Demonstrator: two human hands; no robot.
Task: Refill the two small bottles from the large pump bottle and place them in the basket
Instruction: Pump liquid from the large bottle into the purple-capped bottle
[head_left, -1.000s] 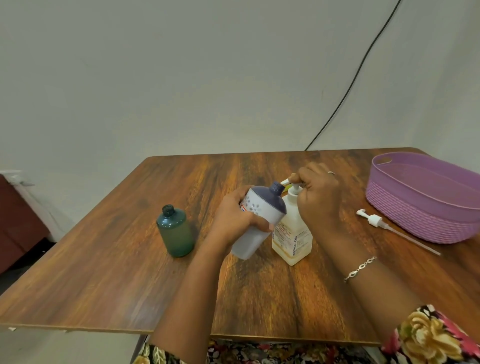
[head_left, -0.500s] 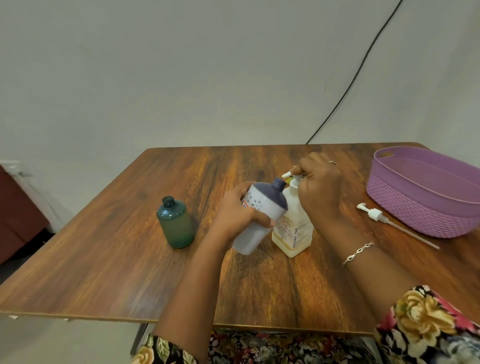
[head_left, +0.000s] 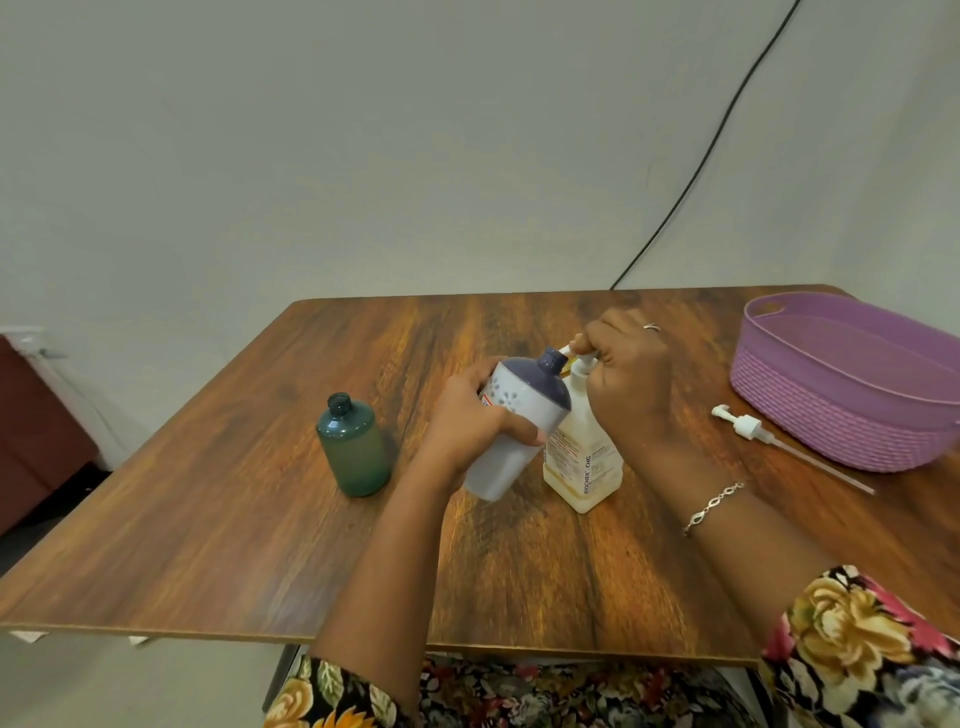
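Note:
My left hand (head_left: 470, 415) grips a white small bottle with a dark blue top (head_left: 514, 415), tilted so its open neck meets the pump nozzle. The large pump bottle (head_left: 582, 457), cream with a label, stands upright on the wooden table (head_left: 260, 545). My right hand (head_left: 628, 379) sits on top of its pump head, fingers curled round it. A green small bottle (head_left: 354, 447) with no cap stands upright to the left, apart from both hands. The purple basket (head_left: 841, 410) sits at the right edge, nothing visible inside.
A loose white pump head with a long dip tube (head_left: 748, 428) lies on the table just in front of the basket. A black cable (head_left: 706, 156) runs down the wall behind the table. The table's front edge is close to my body.
The view has shifted slightly. Both hands hold the same bottles in the same pose; the white bottle's neck stays at the pump nozzle.

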